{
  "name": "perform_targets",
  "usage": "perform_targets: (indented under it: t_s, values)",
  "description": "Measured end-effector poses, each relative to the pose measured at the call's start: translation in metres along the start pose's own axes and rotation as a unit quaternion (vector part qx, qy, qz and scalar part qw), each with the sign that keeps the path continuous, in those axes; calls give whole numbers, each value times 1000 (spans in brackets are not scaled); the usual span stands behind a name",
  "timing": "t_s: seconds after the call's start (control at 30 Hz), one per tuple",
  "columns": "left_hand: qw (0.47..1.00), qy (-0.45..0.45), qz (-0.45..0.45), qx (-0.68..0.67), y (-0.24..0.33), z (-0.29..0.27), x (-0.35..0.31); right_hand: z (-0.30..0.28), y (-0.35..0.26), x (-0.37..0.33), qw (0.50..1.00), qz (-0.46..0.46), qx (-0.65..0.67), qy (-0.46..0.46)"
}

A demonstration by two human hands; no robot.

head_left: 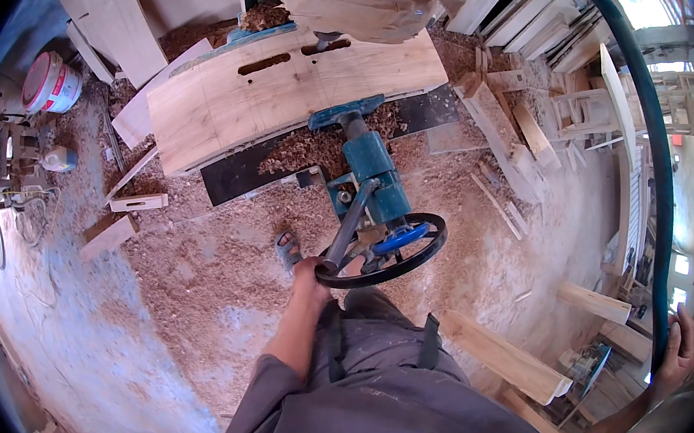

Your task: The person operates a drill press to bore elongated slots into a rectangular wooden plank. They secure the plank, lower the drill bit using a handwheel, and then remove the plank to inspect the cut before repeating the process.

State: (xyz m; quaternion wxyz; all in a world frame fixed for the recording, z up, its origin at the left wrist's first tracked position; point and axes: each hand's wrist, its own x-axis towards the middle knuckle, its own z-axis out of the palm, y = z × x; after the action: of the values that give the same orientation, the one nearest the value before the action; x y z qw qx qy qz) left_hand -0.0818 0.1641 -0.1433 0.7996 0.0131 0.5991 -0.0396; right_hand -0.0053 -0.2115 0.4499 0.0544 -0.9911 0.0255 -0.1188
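My left hand [310,281] is closed on the left rim of a black handwheel [441,245], beside the lower end of a grey metal lever [352,224]. Behind the wheel are a smaller blue handwheel [400,240] and the green body [376,175] of a machine. Far to the right, my right hand [678,346] grips the low end of a long dark green bar [649,126], which looks bent. A wide pale wooden board [292,95] rests against the machine's blue clamp plate [345,113]. Two slots are cut along its far side; a metal tool tip [328,38] meets the right one.
Brown wood chips [208,265] cover much of the floor. Stacked boards [533,19] stand at the far right, and thick timber pieces [505,356] lie near my right side. At the far left is a white and red bucket [51,83]. My sandalled foot [287,244] stands below the machine.
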Motion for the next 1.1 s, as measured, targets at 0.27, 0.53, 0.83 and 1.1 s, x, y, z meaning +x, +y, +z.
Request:
perform_targets:
  t_s: [0.27, 0.53, 0.83, 1.1]
  values:
    - [990, -22, 122, 71, -25, 37, -80, -3, 22, 0, 998, -22, 57, 1]
    - [994, -106, -35, -10, -10, -19, 35, -5, 41, 13, 999, -18, 24, -23]
    - [999, -8, 9, 35, -23, 36, -37, -16, 66, 13, 995, 63, -53, -59]
    - [997, -57, -38, 27, -17, 18, -13, -43, 118, 24, 987, -28, -73, -141]
